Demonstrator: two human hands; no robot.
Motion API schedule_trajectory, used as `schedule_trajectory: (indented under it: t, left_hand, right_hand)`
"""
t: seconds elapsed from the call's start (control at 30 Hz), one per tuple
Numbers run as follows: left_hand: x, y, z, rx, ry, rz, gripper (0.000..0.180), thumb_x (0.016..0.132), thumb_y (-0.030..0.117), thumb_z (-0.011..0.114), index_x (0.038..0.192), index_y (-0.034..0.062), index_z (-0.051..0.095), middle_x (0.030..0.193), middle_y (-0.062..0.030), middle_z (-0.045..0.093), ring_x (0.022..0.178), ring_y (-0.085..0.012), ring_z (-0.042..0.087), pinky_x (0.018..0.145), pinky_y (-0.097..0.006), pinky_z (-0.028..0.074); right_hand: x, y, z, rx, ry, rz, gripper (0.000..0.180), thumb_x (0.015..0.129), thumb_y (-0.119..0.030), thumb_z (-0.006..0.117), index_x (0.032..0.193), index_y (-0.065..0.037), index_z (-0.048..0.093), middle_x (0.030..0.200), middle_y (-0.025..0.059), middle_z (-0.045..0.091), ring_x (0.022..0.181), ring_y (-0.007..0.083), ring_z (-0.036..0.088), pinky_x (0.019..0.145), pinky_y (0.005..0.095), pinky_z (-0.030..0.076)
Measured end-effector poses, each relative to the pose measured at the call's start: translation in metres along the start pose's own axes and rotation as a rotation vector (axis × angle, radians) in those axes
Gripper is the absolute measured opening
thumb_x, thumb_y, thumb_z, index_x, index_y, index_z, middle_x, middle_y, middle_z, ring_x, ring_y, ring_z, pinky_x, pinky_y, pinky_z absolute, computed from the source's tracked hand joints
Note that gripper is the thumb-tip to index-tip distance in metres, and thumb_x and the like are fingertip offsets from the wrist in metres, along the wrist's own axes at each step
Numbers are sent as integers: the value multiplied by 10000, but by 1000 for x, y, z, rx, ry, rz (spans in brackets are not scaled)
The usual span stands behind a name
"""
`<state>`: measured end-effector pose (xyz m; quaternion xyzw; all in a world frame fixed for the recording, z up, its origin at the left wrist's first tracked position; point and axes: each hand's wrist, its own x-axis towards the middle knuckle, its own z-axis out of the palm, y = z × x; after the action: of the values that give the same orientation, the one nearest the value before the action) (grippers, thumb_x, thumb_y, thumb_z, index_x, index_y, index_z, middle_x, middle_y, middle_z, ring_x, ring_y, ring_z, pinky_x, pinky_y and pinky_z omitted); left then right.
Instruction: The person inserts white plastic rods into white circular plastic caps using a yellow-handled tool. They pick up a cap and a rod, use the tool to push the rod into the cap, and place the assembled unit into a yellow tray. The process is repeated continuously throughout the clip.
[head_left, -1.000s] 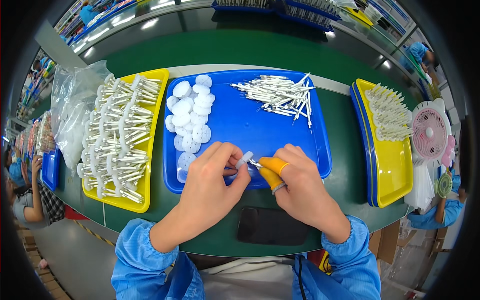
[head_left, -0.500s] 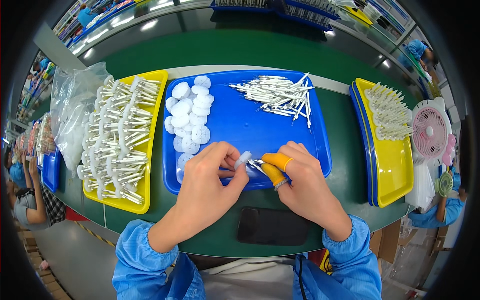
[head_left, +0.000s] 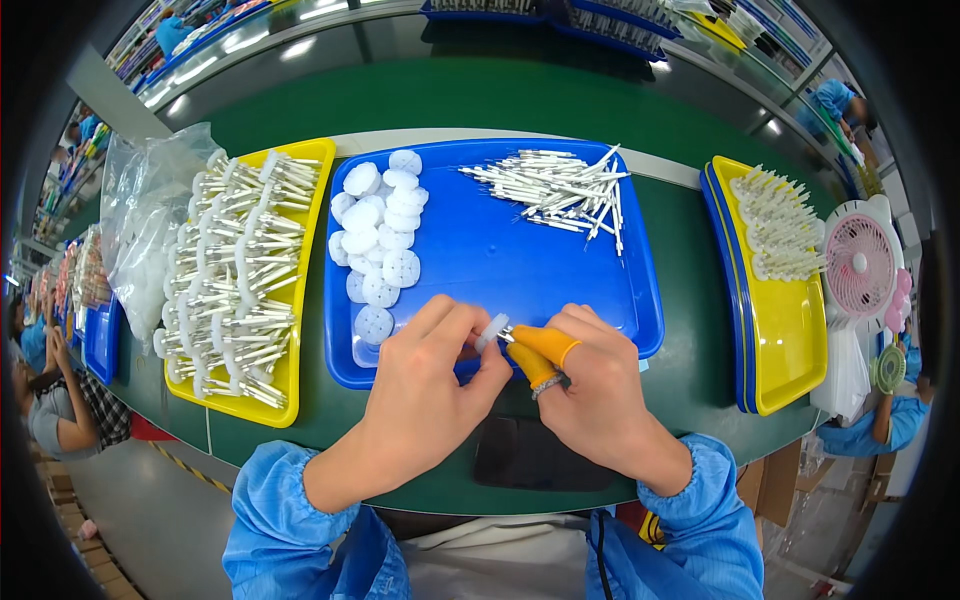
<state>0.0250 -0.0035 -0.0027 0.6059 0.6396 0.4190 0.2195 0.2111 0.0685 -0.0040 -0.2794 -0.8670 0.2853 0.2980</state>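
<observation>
My left hand (head_left: pixel 428 385) pinches a translucent white plastic disc (head_left: pixel 490 333) on edge over the near side of the blue tray (head_left: pixel 490 280). My right hand (head_left: pixel 597 392), with yellow finger cots (head_left: pixel 545 347) on thumb and forefinger and a ring, presses a thin white rod (head_left: pixel 505 335) against the disc's face; the fingers hide most of the rod, and whether others are with it I cannot tell. Loose discs (head_left: pixel 375 240) with small holes lie along the tray's left side. A pile of thin white rods (head_left: pixel 560 190) rests at its far right.
To the left, a yellow tray (head_left: pixel 290 375) holds rows of discs full of rods, beside a clear plastic bag (head_left: pixel 150 220). At right, a yellow tray (head_left: pixel 785 350) on blue ones carries more filled discs, near a pink fan (head_left: pixel 858 265). A black phone (head_left: pixel 540 458) lies near the table edge.
Both hands have shifted slightly, and the right fingertips have come closer to the disc, covering more of the rod. The left hand has uncovered a loose disc at the tray's lower left.
</observation>
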Motion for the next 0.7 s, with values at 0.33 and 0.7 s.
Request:
schedule_trajectory:
  t: [0.33, 0.7]
  left_hand:
    - [3, -15, 3, 14, 79, 34, 154, 951, -14, 768, 1092, -28, 708, 1006, -171, 664, 817, -341, 736, 663, -437, 595]
    - [9, -10, -6, -86, 30, -4, 80, 983, -38, 778, 1050, -57, 740, 997, -120, 691, 876, -206, 741, 755, -332, 704]
  right_hand:
    - [32, 16, -5, -25, 43, 46, 234, 773, 66, 717, 999, 49, 778, 909, 193, 660, 916, 406, 637, 811, 504, 497]
    - [94, 96, -22, -677, 187, -22, 179, 796, 49, 739, 961, 36, 808, 1011, 166, 706, 1061, 352, 636, 950, 461, 512]
